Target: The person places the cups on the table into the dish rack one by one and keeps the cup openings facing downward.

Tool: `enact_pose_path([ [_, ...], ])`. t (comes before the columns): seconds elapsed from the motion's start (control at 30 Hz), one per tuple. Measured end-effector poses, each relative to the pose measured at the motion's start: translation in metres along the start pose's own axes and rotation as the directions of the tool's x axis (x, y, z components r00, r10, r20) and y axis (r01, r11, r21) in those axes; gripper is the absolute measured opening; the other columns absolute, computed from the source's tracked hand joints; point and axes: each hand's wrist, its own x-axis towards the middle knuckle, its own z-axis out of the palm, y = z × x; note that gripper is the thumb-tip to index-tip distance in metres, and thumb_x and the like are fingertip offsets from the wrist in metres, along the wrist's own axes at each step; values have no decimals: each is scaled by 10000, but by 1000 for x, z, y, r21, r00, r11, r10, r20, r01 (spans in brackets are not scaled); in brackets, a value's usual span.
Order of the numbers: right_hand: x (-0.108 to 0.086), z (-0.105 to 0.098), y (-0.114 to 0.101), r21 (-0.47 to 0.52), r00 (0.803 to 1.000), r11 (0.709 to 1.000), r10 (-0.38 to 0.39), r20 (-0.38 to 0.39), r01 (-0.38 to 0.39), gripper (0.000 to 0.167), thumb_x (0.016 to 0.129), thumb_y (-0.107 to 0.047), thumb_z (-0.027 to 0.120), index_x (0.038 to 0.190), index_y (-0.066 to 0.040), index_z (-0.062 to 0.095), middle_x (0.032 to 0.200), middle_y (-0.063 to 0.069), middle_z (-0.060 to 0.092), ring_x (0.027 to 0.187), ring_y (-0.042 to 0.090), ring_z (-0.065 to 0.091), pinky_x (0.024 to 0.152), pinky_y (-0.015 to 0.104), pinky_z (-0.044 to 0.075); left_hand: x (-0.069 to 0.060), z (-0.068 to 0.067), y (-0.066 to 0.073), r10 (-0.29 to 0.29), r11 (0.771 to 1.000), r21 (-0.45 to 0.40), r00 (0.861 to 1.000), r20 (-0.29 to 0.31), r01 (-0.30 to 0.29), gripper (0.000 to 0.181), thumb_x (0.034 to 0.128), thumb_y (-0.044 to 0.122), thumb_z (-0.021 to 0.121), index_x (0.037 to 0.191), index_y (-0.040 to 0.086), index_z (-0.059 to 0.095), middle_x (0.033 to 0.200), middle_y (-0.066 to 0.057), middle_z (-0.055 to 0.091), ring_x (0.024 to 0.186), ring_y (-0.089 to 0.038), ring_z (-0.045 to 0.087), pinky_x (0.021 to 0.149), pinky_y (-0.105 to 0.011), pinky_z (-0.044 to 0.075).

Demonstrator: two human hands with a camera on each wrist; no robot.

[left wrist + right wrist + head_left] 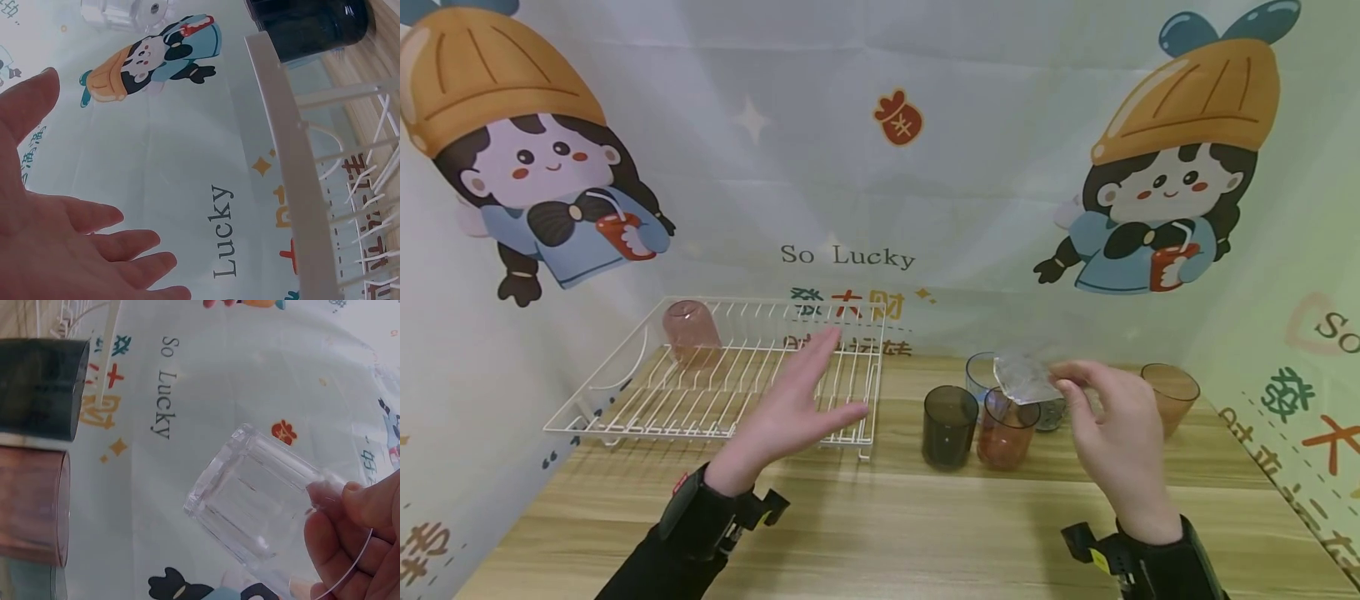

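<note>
The right hand (1116, 442) pinches a clear cup (1024, 379) at its rim above the other cups; in the right wrist view the clear cup (250, 500) is tilted, with the thumb and fingers of the right hand (359, 537) at its open end. Over the front right part of the white wire rack (872, 417) the left hand (790, 417) is spread, holding nothing. In the left wrist view the left hand (81, 237) has its fingers extended beside the rack's edge (300, 187). A pink cup (691, 329) stands upside down at the rack's back left.
On the wooden table (925, 533), right of the rack, are a dark cup (950, 429), a reddish cup (1006, 437), a blue-rimmed cup (979, 375) and a partly hidden clear one (1051, 415). An amber cup (1172, 396) is behind the right hand. A printed cloth (850, 200) hangs behind.
</note>
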Motion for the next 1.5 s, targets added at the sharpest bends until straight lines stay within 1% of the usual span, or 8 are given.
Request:
enact_pose_path([
  [0.33, 3, 15, -15, 95, 999, 995, -36, -15, 37, 190, 803, 77, 671, 948, -42, 697, 868, 75, 707, 828, 214, 576, 867, 340, 379, 3, 12, 7, 17, 998, -61, 1000, -22, -18, 988, 794, 486, 703, 1530, 238, 93, 1593, -4, 87, 1461, -240, 109, 1170, -527, 139],
  [0.47, 4, 20, -21, 127, 998, 990, -55, -32, 59, 207, 794, 89, 672, 950, -44, 698, 881, 76, 708, 858, 221, 579, 874, 332, 382, 4, 16, 10, 34, 995, -95, 999, -27, -36, 974, 798, 460, 709, 1530, 228, 109, 1591, -5, 105, 1459, -235, 118, 1174, -519, 134],
  [0.73, 5, 26, -31, 161, 997, 984, -76, -25, 79, 219, 794, 87, 671, 957, -57, 692, 901, 56, 706, 876, 204, 576, 885, 306, 381, 6, 23, 20, 62, 993, -101, 996, -57, -67, 971, 788, 445, 723, 1528, 198, 144, 1584, -27, 153, 1451, -229, 160, 1173, -490, 162],
  [0.93, 3, 30, -35, 222, 997, 972, -70, -18, 72, 219, 796, 95, 661, 958, -50, 684, 906, 74, 692, 898, 198, 560, 925, 281, 363, 8, 28, 26, 86, 986, -137, 993, -78, -96, 986, 773, 425, 742, 1527, 215, 142, 1579, 5, 159, 1448, -236, 173, 1170, -493, 165],
  [1.07, 2, 33, -37, 265, 998, 962, -61, -22, 65, 207, 794, 100, 658, 945, -40, 684, 909, 86, 685, 928, 194, 557, 941, 262, 364, 9, 32, 29, 77, 983, -159, 991, -105, -93, 992, 756, 395, 766, 1522, 261, 151, 1574, 19, 188, 1441, -238, 197, 1160, -510, 185],
  [1.17, 1, 35, -39, 285, 997, 956, -65, -30, 71, 217, 785, 106, 662, 943, -42, 685, 905, 82, 681, 934, 179, 557, 928, 248, 372, 9, 34, 32, 77, 977, -190, 989, -125, -100, 993, 744, 363, 784, 1517, 289, 165, 1568, 41, 205, 1436, -225, 213, 1157, -512, 195],
  [1.3, 0, 37, -40, 318, 998, 946, -59, -26, 64, 227, 783, 107, 663, 942, -53, 686, 903, 67, 678, 918, 145, 553, 894, 238, 372, 10, 36, 34, 106, 962, -234, 983, -147, -138, 1009, 731, 333, 799, 1516, 285, 167, 1558, 63, 224, 1429, -202, 234, 1155, -489, 220],
  [1.5, -2, 42, -43, 379, 998, 924, -53, -20, 57, 230, 787, 117, 650, 931, -59, 683, 900, 54, 674, 929, 119, 545, 876, 230, 371, 11, 39, 37, 172, 917, -331, 969, -178, -223, 1030, 717, 238, 821, 1520, 224, 177, 1544, 37, 271, 1401, -166, 296, 1142, -373, 298],
])
